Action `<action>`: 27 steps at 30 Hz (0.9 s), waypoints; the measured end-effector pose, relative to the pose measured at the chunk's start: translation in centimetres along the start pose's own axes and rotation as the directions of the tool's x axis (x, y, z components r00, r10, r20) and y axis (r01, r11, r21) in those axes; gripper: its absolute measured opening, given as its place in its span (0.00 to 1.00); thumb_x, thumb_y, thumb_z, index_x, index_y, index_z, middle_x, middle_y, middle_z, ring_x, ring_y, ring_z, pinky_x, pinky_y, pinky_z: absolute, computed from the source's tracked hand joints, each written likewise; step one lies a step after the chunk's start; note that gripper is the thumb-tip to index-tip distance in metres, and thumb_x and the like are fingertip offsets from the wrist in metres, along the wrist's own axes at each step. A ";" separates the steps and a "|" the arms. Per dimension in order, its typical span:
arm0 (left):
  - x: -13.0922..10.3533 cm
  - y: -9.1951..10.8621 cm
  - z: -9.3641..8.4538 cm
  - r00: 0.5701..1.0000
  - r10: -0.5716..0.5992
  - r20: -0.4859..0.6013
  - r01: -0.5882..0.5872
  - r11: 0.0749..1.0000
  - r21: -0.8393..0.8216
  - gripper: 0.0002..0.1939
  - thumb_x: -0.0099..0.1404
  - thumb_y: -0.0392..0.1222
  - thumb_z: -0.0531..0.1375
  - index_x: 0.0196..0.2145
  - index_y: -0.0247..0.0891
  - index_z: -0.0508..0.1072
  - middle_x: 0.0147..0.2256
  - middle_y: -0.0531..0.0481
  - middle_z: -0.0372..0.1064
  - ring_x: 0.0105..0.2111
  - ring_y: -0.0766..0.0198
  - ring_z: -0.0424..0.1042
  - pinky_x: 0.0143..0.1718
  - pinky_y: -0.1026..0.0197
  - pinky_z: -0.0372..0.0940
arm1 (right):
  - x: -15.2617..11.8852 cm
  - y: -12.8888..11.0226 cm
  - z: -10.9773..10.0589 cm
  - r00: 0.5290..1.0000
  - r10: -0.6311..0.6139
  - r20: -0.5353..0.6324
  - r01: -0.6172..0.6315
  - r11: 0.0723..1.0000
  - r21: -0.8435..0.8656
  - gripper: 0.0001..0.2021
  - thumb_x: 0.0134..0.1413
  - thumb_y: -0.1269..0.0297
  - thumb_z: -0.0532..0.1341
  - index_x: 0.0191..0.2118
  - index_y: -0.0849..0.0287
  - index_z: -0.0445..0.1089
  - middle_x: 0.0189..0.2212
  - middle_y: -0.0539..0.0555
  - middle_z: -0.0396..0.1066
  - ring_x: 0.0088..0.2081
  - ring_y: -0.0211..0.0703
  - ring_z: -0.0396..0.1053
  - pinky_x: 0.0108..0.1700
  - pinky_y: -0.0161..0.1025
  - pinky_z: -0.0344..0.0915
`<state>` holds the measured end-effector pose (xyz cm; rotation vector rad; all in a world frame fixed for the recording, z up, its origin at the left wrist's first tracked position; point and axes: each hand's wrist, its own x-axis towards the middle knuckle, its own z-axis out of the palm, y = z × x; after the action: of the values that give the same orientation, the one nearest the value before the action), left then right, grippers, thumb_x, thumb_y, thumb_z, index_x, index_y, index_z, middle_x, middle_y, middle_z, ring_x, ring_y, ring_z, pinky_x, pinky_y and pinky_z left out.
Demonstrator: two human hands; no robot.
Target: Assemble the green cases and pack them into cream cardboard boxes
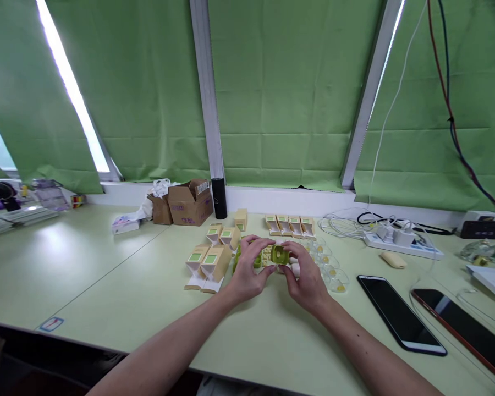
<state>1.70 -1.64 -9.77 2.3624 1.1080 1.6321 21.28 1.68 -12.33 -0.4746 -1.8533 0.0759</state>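
A small olive-green square cup (279, 254), hollow side facing me, is held up between my two hands. My left hand (251, 268) closes on its left side, thumb below and fingers above. On the other side my right hand (306, 278) pinches it between thumb and fingers. Behind my hands lie more green pieces (257, 260) and small pale-yellow blocks (266, 256), partly hidden. Just left of them, cream cartons with green labels (216, 263) stand on the table with flaps open. Clear plastic domes with yellow centres (332, 271) sit in rows to the right.
More open cream cartons (289, 225) line the back. Farther left are a brown cardboard box (191, 203) and a black cylinder (219, 198). A power strip (404, 245) with tangled cables, a beige oval object (393, 259) and two phones (401, 313) (464, 327) occupy the right side.
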 end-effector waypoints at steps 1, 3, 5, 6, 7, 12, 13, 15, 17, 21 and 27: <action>0.0 -0.1 0.1 1.000 0.009 -0.003 -0.009 1.000 0.008 0.26 0.64 0.32 0.68 0.59 0.43 0.73 0.52 0.41 0.76 0.58 0.44 0.64 0.62 0.37 0.63 | 0.0 0.0 0.0 1.000 -0.018 0.008 0.018 1.000 -0.016 0.21 0.67 0.75 0.58 0.62 0.52 0.65 0.57 0.63 0.73 0.60 0.56 0.73 0.58 0.56 0.77; 0.0 -0.3 0.2 1.000 0.017 -0.014 -0.017 1.000 0.018 0.24 0.64 0.33 0.68 0.57 0.42 0.74 0.51 0.41 0.77 0.57 0.45 0.65 0.61 0.38 0.64 | 0.1 0.0 -0.1 0.999 -0.046 0.025 0.048 0.998 -0.051 0.18 0.67 0.75 0.58 0.59 0.53 0.67 0.57 0.63 0.73 0.61 0.56 0.73 0.59 0.56 0.77; 0.0 -0.5 0.3 0.999 0.018 -0.029 -0.018 1.000 0.020 0.22 0.65 0.33 0.68 0.56 0.42 0.75 0.49 0.41 0.77 0.56 0.45 0.65 0.60 0.39 0.65 | 0.2 0.0 -0.2 0.997 -0.067 0.031 0.069 0.995 -0.074 0.18 0.67 0.75 0.57 0.58 0.54 0.69 0.57 0.64 0.73 0.61 0.56 0.73 0.60 0.55 0.77; 0.0 -0.5 0.3 0.999 0.017 -0.037 -0.016 1.000 0.020 0.22 0.65 0.32 0.68 0.56 0.42 0.75 0.49 0.41 0.77 0.56 0.45 0.65 0.60 0.39 0.65 | 0.2 0.0 -0.3 0.997 -0.074 0.030 0.076 0.994 -0.081 0.18 0.67 0.75 0.57 0.58 0.54 0.69 0.57 0.65 0.73 0.61 0.56 0.74 0.59 0.54 0.77; -0.1 -0.5 0.3 0.999 0.015 -0.043 -0.015 1.000 0.020 0.22 0.64 0.32 0.68 0.55 0.42 0.75 0.48 0.42 0.77 0.56 0.46 0.65 0.60 0.40 0.65 | 0.2 0.0 -0.3 0.996 -0.079 0.030 0.081 0.993 -0.088 0.18 0.67 0.75 0.57 0.58 0.54 0.70 0.57 0.65 0.73 0.61 0.56 0.74 0.59 0.54 0.78; -0.1 -0.4 0.3 0.999 0.022 -0.049 -0.021 0.999 0.029 0.23 0.64 0.32 0.69 0.56 0.42 0.75 0.48 0.42 0.77 0.55 0.46 0.65 0.59 0.40 0.65 | 0.1 0.0 -0.2 0.995 -0.097 0.038 0.100 0.989 -0.113 0.17 0.68 0.75 0.57 0.57 0.55 0.70 0.57 0.66 0.73 0.61 0.56 0.74 0.58 0.54 0.79; -0.1 -0.4 0.4 0.998 0.025 -0.049 -0.023 0.999 0.029 0.23 0.64 0.32 0.68 0.56 0.42 0.75 0.48 0.42 0.78 0.55 0.46 0.66 0.59 0.40 0.65 | 0.1 0.0 -0.2 0.994 -0.101 0.039 0.105 0.988 -0.117 0.17 0.68 0.76 0.57 0.57 0.55 0.71 0.57 0.66 0.73 0.61 0.56 0.74 0.57 0.54 0.79; -0.1 -0.4 0.4 0.998 0.028 -0.047 -0.027 0.999 0.027 0.22 0.65 0.32 0.68 0.56 0.42 0.76 0.48 0.42 0.77 0.55 0.46 0.66 0.59 0.39 0.65 | 0.1 0.0 -0.2 0.993 -0.108 0.038 0.112 0.986 -0.125 0.17 0.68 0.76 0.57 0.57 0.55 0.71 0.57 0.66 0.73 0.60 0.56 0.74 0.57 0.54 0.79; -0.1 -0.4 0.4 0.998 0.028 -0.050 -0.026 0.999 0.024 0.22 0.65 0.32 0.69 0.55 0.42 0.76 0.48 0.42 0.78 0.54 0.46 0.66 0.60 0.39 0.64 | 0.2 -0.1 -0.2 0.993 -0.116 0.036 0.120 0.984 -0.130 0.17 0.68 0.76 0.57 0.58 0.55 0.71 0.57 0.66 0.73 0.60 0.56 0.75 0.56 0.53 0.80; -0.2 -0.5 0.5 0.997 0.028 -0.067 -0.027 0.999 0.027 0.21 0.65 0.34 0.70 0.55 0.42 0.77 0.47 0.42 0.78 0.54 0.46 0.66 0.58 0.40 0.64 | 0.3 -0.3 -0.2 0.991 -0.131 0.038 0.134 0.983 -0.129 0.18 0.69 0.77 0.56 0.58 0.55 0.70 0.57 0.67 0.72 0.60 0.56 0.75 0.55 0.53 0.80; -0.1 -0.3 0.4 0.995 0.049 -0.083 -0.045 0.998 0.040 0.20 0.66 0.34 0.69 0.55 0.42 0.76 0.47 0.41 0.78 0.53 0.46 0.67 0.57 0.41 0.66 | 0.5 -0.4 -0.2 0.989 -0.139 0.047 0.143 0.983 -0.113 0.20 0.69 0.78 0.55 0.60 0.56 0.70 0.58 0.69 0.71 0.60 0.57 0.74 0.55 0.54 0.80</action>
<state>1.87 -1.33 -10.18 2.3810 1.1149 1.7564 21.23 1.48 -11.75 -0.4226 -1.9313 -0.1196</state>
